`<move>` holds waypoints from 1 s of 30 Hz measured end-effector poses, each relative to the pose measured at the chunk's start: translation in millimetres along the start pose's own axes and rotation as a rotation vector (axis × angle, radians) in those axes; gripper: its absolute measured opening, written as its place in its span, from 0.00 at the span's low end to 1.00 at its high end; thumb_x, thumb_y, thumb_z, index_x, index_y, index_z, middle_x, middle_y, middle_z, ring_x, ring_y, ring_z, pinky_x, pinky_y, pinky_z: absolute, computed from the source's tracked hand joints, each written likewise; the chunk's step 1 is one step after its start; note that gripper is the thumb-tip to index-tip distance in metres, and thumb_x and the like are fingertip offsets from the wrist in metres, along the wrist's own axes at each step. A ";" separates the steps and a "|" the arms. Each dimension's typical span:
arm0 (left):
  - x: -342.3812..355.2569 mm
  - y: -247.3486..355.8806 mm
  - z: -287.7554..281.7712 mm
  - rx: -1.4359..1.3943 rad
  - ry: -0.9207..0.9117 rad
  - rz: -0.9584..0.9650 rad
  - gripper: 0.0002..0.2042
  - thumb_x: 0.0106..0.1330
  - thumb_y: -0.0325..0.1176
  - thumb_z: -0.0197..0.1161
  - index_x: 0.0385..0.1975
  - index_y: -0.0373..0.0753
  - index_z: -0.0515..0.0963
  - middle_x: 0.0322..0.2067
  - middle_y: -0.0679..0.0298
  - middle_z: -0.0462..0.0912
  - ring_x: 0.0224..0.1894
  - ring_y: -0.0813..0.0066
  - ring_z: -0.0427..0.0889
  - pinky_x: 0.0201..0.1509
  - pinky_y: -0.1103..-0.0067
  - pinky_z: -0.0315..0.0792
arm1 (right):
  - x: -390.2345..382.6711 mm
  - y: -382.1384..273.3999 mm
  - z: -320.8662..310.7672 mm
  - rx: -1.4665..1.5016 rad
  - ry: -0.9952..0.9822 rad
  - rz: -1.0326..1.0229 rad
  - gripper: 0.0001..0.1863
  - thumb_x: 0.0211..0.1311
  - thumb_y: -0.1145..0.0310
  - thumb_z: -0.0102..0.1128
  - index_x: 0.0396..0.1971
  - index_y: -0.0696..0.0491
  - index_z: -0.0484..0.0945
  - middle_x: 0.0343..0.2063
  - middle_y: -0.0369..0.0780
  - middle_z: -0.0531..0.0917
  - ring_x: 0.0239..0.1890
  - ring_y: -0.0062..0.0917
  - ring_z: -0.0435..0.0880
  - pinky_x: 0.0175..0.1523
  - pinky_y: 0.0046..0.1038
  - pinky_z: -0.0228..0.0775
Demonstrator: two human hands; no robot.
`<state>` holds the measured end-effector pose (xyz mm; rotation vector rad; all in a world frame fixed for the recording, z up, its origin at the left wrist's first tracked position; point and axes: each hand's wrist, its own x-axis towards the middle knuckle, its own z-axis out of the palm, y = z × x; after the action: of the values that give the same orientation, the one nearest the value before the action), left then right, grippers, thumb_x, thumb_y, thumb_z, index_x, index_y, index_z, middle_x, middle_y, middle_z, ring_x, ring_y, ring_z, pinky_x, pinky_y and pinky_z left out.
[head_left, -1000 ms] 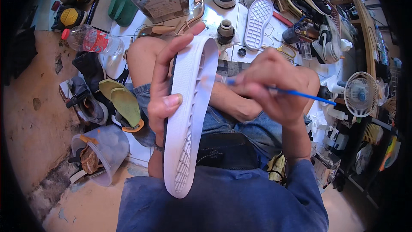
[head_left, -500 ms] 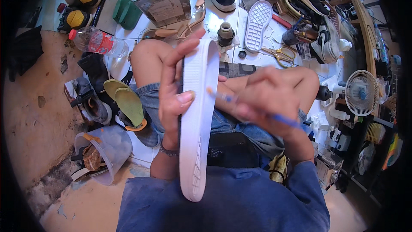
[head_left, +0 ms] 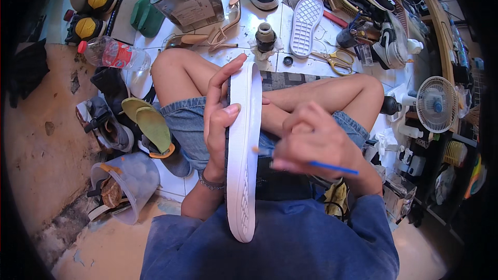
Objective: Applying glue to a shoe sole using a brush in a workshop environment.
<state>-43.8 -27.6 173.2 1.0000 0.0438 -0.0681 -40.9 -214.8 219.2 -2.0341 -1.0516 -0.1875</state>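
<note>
The left hand (head_left: 220, 122) grips a white shoe sole (head_left: 239, 150) mid-view, running from 12 to 6 o'clock. The blurred right hand (head_left: 316, 142) pinches a blue brush (head_left: 334, 167), its tip at the sole's 3 o'clock edge. Beyond are a jar (head_left: 266, 39) at 12, another sole (head_left: 307, 26) at 1 and scissors (head_left: 340, 62) at 2.

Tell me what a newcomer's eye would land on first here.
The eye would probably fall first on the white shoe sole in the left hand, near the middle, and the blue-handled brush in the right hand beside it. Next come the grid-patterned sole on the tiles beyond the knees and the round fan at the right.
</note>
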 end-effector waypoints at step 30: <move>2.7 -23.2 -25.3 -0.577 0.171 -0.254 0.36 0.60 0.42 0.49 0.70 0.36 0.53 0.68 0.39 0.56 0.67 0.43 0.64 0.68 0.58 0.67 | 61.9 165.0 17.5 0.023 0.369 0.439 0.13 0.72 0.65 0.52 0.33 0.59 0.78 0.22 0.43 0.81 0.27 0.33 0.84 0.33 0.32 0.70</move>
<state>-43.0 -18.8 139.9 0.4170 0.3299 -0.1907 116.3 -216.2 137.4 -2.0530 -0.3688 -0.3030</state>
